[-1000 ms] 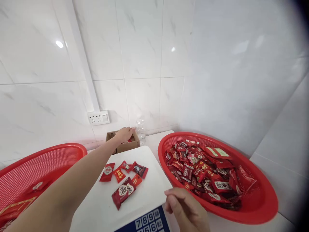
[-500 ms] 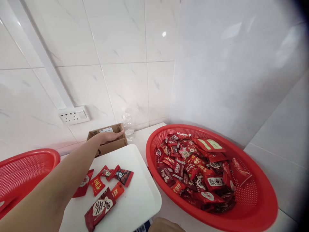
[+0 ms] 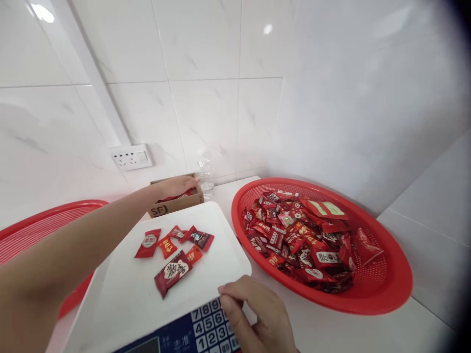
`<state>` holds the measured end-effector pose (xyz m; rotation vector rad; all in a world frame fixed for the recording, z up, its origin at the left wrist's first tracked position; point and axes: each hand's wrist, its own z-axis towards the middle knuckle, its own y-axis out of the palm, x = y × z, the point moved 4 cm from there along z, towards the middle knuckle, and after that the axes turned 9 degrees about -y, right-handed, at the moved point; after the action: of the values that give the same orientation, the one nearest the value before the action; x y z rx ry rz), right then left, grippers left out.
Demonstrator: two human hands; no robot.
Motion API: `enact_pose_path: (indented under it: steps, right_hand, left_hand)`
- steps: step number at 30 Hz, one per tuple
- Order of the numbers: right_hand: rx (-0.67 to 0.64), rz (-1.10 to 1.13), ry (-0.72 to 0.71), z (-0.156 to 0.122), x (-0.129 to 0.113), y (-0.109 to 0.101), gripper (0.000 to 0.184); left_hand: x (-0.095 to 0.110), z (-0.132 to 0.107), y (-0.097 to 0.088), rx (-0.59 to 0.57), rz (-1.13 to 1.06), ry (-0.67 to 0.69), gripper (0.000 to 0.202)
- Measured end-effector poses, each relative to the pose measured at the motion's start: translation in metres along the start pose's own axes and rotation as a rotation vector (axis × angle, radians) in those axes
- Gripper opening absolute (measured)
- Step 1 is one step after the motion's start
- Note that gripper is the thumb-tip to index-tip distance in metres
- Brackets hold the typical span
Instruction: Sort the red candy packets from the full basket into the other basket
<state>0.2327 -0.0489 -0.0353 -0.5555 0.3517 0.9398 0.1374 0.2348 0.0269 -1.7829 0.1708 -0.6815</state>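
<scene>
My left hand is over a small cardboard box at the back, its fingers reaching down inside and largely hidden. Some red wrappers show under the palm. My right hand is closed at the front right corner of the weighing scale. Its thumb and forefinger tips come together by the edge of the white pan; whether anything is between them I cannot make out. Several wrapped snacks lie on the pan, among them a large dark red packet and a small red packet.
A red mesh basket full of red snack packets stands at the right. Another red basket is at the left, partly behind my forearm. A clear plastic bottle stands beside the box, near the tiled wall and a socket panel.
My right hand has come up from the bottom edge to the scale's corner. My left hand stays at the box, reaching further in. The view has shifted, showing the keypad.
</scene>
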Motion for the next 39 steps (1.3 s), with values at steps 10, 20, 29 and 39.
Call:
enact_pose_path:
  steps: [10,20,29,39]
  right_hand:
    - [-0.078,-0.195,-0.078,0.001,-0.003,0.013,0.014]
    - [-0.244,-0.314,0.020,0.014,-0.005,0.030,0.023]
    - [-0.753,-0.222,0.195,0.069,-0.014,0.051,0.052]
    - [-0.920,-0.186,0.120,0.060,-0.007,0.074,0.047]
  left_hand:
    - [-0.027,-0.152,0.044,-0.185,0.055,0.067,0.076]
    - [-0.021,-0.174,0.063,-0.062,-0.054,0.134,0.088]
    - [-0.047,-0.169,0.050,0.074,-0.119,0.070,0.037]
    - [-0.070,-0.182,0.044,0.111,-0.167,-0.139,0.037]
